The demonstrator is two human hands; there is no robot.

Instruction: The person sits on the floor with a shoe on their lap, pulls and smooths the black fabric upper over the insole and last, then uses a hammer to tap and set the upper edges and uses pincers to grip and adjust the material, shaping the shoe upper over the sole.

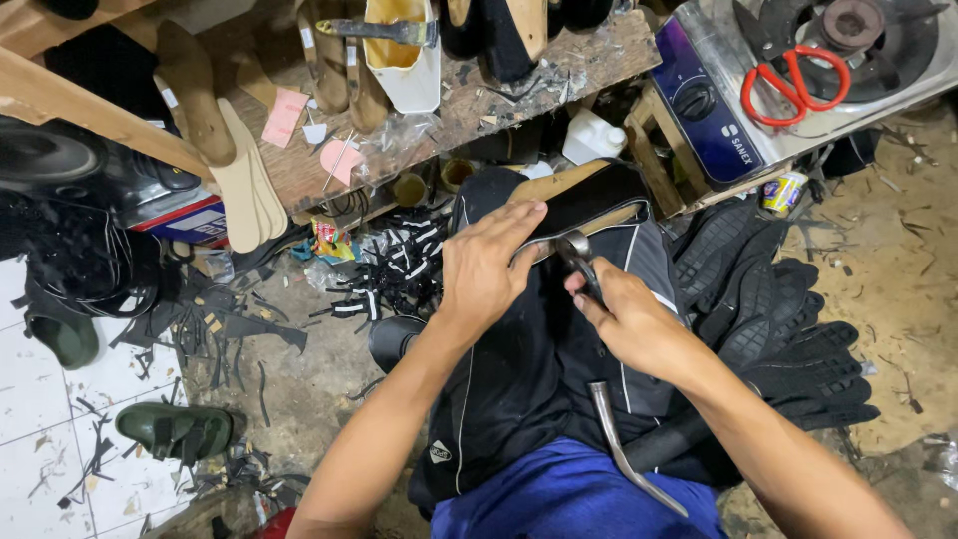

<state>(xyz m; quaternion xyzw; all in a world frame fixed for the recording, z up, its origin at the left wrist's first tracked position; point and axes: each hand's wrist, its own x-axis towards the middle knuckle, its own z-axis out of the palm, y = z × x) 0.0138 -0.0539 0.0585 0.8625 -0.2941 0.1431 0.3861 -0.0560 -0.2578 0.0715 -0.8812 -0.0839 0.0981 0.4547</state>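
Left hand (486, 268) is pressing flat, fingers spread, on the black upper of a shoe on a wooden last (584, 200), which is resting on the person's lap over a black cloth. Right hand (624, 317) is clenching metal pincers (577, 252), whose tips are biting the upper's edge. A hammer (624, 444) is lying on the thigh. 1 pair of red scissors (795, 88) is sitting on the stove (699, 110), black soles (773, 329) piled beside.
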